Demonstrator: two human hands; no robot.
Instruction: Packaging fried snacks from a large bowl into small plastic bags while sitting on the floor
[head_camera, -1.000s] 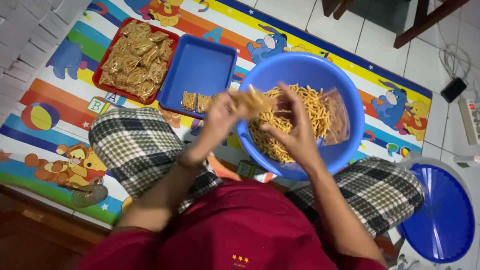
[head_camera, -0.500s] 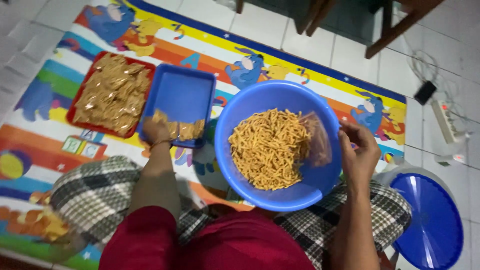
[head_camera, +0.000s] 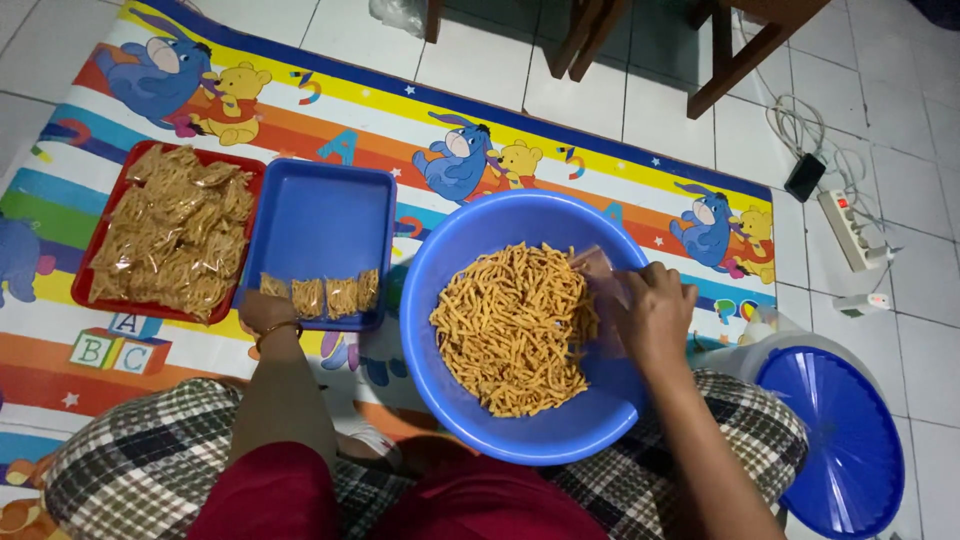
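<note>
— Colourful play mat (head_camera: 560, 130) on tiled floor; left hand (head_camera: 265, 310) resting loosely open at blue tray (head_camera: 320, 225), four packets (head_camera: 322, 295) along six o'clock edge.

— Right hand (head_camera: 655, 315) pinching clear bag (head_camera: 600, 275) over blue bowl (head_camera: 520, 330); heaps of snack sticks (head_camera: 510, 325) unbagged, red tray (head_camera: 175, 235) full at nine o'clock.

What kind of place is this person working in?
Probably a home: they sit on a tiled floor on a children's cartoon mat, with wooden chair legs and a power strip nearby. Their right hand is in a snack-filled bowl.
</note>
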